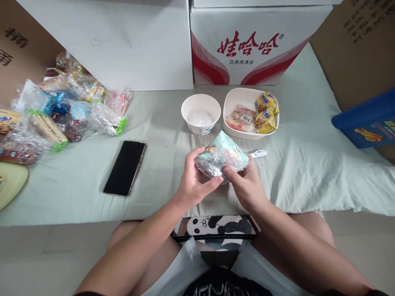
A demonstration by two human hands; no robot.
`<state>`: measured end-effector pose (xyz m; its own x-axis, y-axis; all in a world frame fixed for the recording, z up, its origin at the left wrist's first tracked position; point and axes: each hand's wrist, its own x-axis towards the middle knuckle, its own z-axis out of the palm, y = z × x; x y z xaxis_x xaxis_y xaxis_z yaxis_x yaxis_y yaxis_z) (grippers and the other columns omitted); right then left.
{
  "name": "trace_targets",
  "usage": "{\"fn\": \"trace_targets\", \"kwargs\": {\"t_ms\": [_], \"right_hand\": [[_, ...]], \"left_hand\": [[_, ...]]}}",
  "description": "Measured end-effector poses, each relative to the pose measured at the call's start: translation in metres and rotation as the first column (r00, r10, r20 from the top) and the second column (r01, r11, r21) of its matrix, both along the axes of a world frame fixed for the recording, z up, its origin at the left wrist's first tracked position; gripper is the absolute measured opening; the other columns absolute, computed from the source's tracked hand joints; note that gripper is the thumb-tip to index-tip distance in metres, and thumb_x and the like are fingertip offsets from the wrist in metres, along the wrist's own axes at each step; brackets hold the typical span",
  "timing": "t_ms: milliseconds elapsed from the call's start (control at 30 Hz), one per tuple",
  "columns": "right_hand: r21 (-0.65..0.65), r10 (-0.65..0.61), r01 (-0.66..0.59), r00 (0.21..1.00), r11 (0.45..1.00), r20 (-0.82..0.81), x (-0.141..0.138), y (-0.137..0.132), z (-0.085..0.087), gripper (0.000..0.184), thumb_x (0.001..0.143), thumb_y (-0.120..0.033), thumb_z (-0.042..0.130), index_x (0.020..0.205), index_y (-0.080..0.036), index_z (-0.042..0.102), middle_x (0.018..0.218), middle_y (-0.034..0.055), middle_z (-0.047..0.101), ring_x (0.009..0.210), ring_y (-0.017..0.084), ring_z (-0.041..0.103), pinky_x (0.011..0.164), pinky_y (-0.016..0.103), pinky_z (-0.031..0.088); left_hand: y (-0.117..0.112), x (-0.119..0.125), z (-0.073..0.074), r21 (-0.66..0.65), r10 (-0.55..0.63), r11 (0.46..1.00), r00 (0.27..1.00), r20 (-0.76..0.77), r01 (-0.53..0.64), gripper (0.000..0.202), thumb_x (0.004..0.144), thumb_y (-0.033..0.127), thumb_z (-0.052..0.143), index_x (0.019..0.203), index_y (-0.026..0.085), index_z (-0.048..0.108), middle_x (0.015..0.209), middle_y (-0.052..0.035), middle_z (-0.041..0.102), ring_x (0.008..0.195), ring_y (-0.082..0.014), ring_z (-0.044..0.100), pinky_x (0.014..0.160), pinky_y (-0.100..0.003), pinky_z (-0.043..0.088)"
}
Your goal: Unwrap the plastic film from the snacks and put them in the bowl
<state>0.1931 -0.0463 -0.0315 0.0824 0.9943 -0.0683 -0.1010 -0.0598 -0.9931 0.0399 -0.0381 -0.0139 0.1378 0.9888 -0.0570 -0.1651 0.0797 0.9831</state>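
Observation:
Between my two hands is a mint-green snack packet wrapped in clear plastic [226,152], held just above the cloth. My left hand [197,179] grips its left side, fingers behind and thumb along the lower edge. On the right, my right hand [248,181] pinches it with the thumb in front. Beyond it stands a white paper bowl [200,102] with crumpled clear plastic inside. Next to that, a white square tray [230,96] holds a flat pink packet [242,117] and yellow snack packets [266,113]. A small white tool [258,153], partly hidden, lies by my right hand.
A phone [125,167] lies left of my hands. Several wrapped snacks [64,111] are heaped at the far left, near a pale green lid-like object [12,185]. White boxes [247,45] stand behind; a blue package [367,119] is at the right. A panda-print case [216,226] sits below.

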Motion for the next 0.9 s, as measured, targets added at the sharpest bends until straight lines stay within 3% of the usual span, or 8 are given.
{"fn": "trace_targets", "kwargs": {"t_ms": [100,167,267,367,467,633,800,900], "right_hand": [[0.059,0.079,-0.083,0.994,0.995,0.070,0.007,0.001,0.006,0.047,0.090,-0.059,0.066,0.119,-0.026,0.050,0.112,0.0081,0.071,0.098,0.023,0.070,0.083,0.040,0.061],[0.120,0.144,-0.182,0.953,0.976,0.267,0.023,0.006,0.012,0.036,0.098,-0.054,0.055,0.119,-0.025,0.057,0.110,0.0083,0.072,0.094,0.023,0.070,0.082,0.040,0.060],[0.232,-0.025,-0.184,0.732,0.955,0.681,0.056,0.018,0.014,0.021,0.097,-0.035,0.054,0.108,-0.023,0.068,0.106,0.0099,0.072,0.096,0.026,0.068,0.089,0.046,0.056],[0.270,-0.163,-0.183,0.450,0.945,0.878,0.082,0.031,0.002,0.024,0.091,-0.025,0.055,0.109,-0.021,0.071,0.116,0.0141,0.072,0.118,0.035,0.063,0.103,0.057,0.047],[0.216,-0.131,-0.204,0.364,0.955,0.922,0.095,0.035,-0.009,0.026,0.094,-0.029,0.054,0.109,-0.021,0.073,0.124,0.0160,0.071,0.126,0.039,0.059,0.105,0.062,0.044],[0.178,-0.098,-0.142,0.444,0.974,0.891,0.096,0.020,0.005,0.024,0.096,-0.037,0.055,0.104,-0.022,0.071,0.102,0.0131,0.076,0.095,0.032,0.069,0.087,0.051,0.053],[0.027,0.109,-0.157,0.788,0.987,0.606,0.072,0.001,0.022,0.028,0.101,-0.047,0.053,0.105,-0.021,0.063,0.081,0.0058,0.074,0.064,0.019,0.067,0.061,0.032,0.053],[-0.003,0.263,-0.286,0.876,0.958,0.403,0.052,-0.005,0.023,0.037,0.103,-0.056,0.048,0.103,-0.021,0.059,0.082,0.0051,0.075,0.060,0.015,0.068,0.059,0.029,0.054]], "left_hand": [[0.000,0.002,-0.002,0.042,0.037,0.998,0.999,-0.020,-0.036,0.068,0.082,0.052,0.079,0.128,0.034,0.032,0.130,-0.0054,0.058,0.112,-0.0204,0.064,0.097,-0.036,0.054],[0.006,-0.006,-0.002,0.054,0.093,0.995,0.992,-0.088,-0.089,0.062,0.085,0.052,0.076,0.126,0.035,0.032,0.126,-0.0043,0.058,0.109,-0.0193,0.064,0.094,-0.035,0.053],[0.019,-0.022,-0.006,0.083,0.106,0.992,0.981,-0.161,-0.094,0.057,0.083,0.050,0.078,0.120,0.033,0.037,0.111,-0.0009,0.058,0.093,-0.0163,0.062,0.081,-0.031,0.052],[0.030,-0.034,-0.014,0.105,0.109,0.991,0.963,-0.245,-0.085,0.043,0.083,0.046,0.077,0.108,0.029,0.047,0.094,0.0018,0.053,0.076,-0.0125,0.053,0.069,-0.027,0.046],[0.034,-0.037,-0.017,0.088,0.091,0.994,0.950,-0.297,-0.068,0.041,0.077,0.048,0.079,0.102,0.027,0.053,0.099,-0.0005,0.053,0.077,-0.0132,0.051,0.068,-0.027,0.046],[0.032,-0.038,-0.013,0.096,0.084,0.994,0.947,-0.310,-0.057,0.039,0.088,0.062,0.059,0.100,0.026,0.062,0.108,-0.0064,0.060,0.096,-0.0217,0.057,0.078,-0.033,0.051],[0.027,-0.035,-0.012,0.094,0.096,0.994,0.902,-0.421,-0.062,0.030,0.090,0.048,0.066,0.110,0.026,0.062,0.116,-0.0062,0.059,0.083,-0.0160,0.058,0.073,-0.030,0.051],[0.022,-0.028,-0.015,0.074,0.077,0.996,0.932,-0.354,-0.055,0.053,0.087,0.046,0.072,0.132,0.031,0.049,0.127,-0.0071,0.056,0.094,-0.0173,0.065,0.078,-0.030,0.054]]}}
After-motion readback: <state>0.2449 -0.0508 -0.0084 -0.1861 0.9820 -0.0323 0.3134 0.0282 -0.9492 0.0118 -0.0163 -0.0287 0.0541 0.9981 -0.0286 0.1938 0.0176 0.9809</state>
